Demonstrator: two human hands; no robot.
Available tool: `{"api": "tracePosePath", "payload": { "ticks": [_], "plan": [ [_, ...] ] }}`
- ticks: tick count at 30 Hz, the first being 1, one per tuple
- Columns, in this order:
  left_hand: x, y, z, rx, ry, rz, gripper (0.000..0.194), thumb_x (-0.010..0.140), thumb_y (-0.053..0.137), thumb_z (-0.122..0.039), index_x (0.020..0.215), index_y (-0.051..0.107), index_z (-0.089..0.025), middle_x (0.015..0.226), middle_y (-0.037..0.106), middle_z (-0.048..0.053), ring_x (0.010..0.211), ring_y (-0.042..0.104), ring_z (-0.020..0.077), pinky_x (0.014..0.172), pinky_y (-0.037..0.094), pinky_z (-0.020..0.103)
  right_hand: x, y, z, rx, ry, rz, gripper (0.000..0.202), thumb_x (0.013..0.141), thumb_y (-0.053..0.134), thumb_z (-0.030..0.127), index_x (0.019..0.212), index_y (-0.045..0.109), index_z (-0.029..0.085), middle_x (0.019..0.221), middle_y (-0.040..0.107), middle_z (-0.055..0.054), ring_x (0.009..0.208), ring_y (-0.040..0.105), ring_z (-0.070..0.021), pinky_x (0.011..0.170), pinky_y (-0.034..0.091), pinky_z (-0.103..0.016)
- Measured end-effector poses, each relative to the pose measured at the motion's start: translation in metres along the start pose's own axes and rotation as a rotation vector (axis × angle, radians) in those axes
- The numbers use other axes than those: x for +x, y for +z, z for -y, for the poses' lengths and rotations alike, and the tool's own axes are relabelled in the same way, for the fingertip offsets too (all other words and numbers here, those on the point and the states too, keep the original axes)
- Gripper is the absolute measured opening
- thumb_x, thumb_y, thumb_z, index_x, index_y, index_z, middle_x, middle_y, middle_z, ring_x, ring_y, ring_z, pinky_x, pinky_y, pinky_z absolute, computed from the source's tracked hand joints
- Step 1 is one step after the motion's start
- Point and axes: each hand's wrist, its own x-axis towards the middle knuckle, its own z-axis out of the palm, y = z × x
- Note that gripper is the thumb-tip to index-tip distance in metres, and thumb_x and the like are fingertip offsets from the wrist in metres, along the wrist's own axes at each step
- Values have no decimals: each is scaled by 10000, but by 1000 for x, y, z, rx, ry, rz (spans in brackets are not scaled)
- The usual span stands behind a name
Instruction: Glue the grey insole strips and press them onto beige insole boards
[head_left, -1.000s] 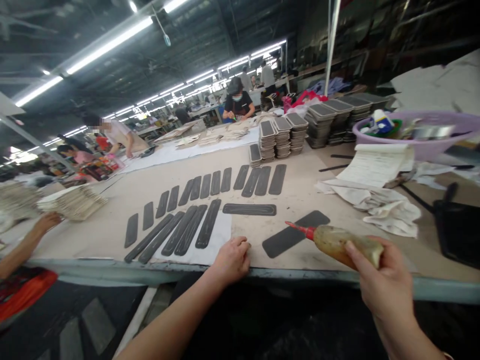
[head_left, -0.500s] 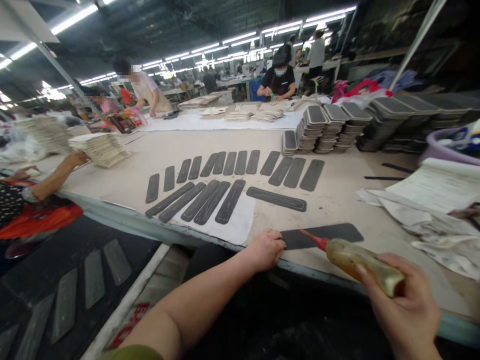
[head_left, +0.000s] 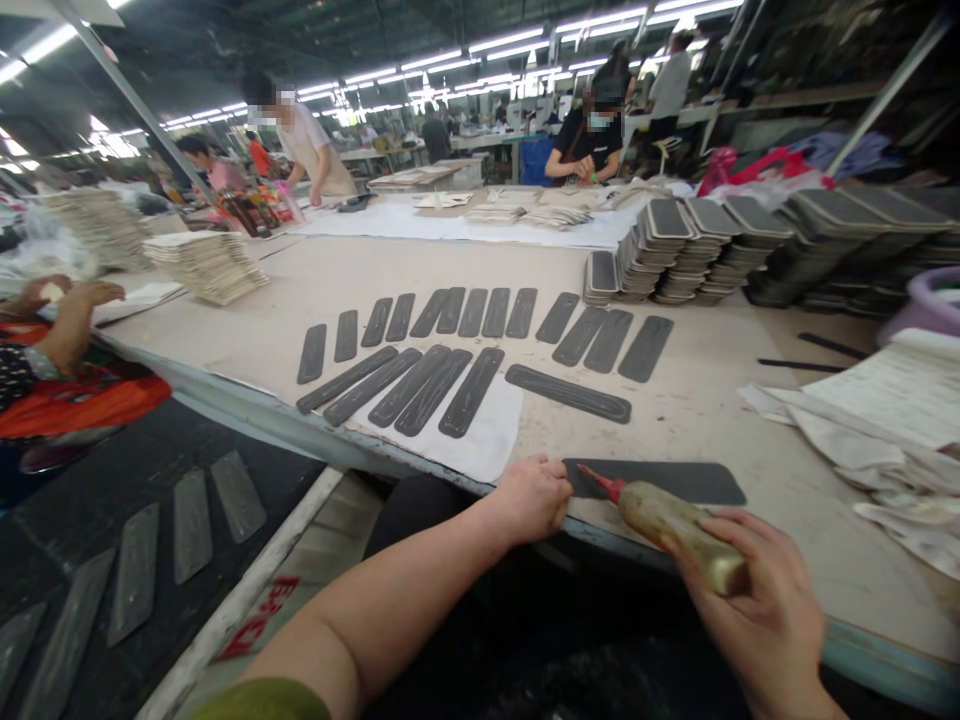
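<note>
My left hand point(head_left: 534, 498) has its fingers closed on the left end of a dark grey strip point(head_left: 675, 481), which lies flat at the table's front edge. In my right hand point(head_left: 757, 570) is a yellowish squeeze bottle point(head_left: 667, 525), its red nozzle point(head_left: 601, 482) pointing left over the strip near my left hand. Beyond the strip lies another dark strip point(head_left: 568, 393) with a glossy line on it. Several more dark pieces point(head_left: 471, 392) with shiny streaks are spread in two rows across the table point(head_left: 375, 262).
Stacks of dark pieces point(head_left: 667, 250) stand at the back right, near white cloth point(head_left: 885, 400) and a purple basin point(head_left: 919, 305). Pale stacks point(head_left: 206, 268) and a person's hands point(head_left: 79, 305) are at the left. Several strips point(head_left: 193, 525) lie on a dark lower surface.
The bottle in my right hand has moved left along the strip, its nozzle now closer to my left hand. The view has shifted slightly. At the left, the person's hand has moved away from the pale stack.
</note>
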Motion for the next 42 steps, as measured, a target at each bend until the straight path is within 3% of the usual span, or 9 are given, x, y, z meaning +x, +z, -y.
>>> {"api": "tracePosePath", "payload": {
  "ticks": [9, 16, 27, 42],
  "plan": [
    [3, -3, -2, -51, -42, 33, 287, 928, 451, -251, 770, 678, -175, 844, 630, 63, 829, 585, 178, 826, 477, 323, -2, 14, 4, 23, -30, 42, 249, 806, 677, 283, 1023, 591, 196, 1053, 581, -90, 946, 593, -213, 797, 509, -353],
    [4, 1, -3, -34, -91, 8, 284, 928, 459, -271, 786, 683, -171, 849, 643, 61, 832, 599, 181, 794, 492, 307, -3, 11, 4, 22, -31, 46, 223, 813, 664, 256, 1013, 579, 207, 1027, 577, -77, 939, 586, -192, 786, 521, -329],
    [4, 2, -4, -69, -121, -16, 260, 924, 472, -261, 837, 705, -184, 883, 654, 51, 832, 613, 176, 764, 503, 290, -10, -7, -3, -49, 23, 14, 222, 815, 634, 205, 1031, 588, 225, 1036, 582, -76, 934, 601, -189, 787, 543, -325],
    [6, -3, 3, -147, -89, -6, 250, 912, 476, -179, 907, 725, -195, 938, 684, 41, 870, 640, 166, 815, 523, 281, -20, -45, -45, -432, 222, -182, 231, 789, 665, 330, 983, 643, 208, 1033, 590, -85, 884, 593, -202, 803, 516, -350]
  ]
}}
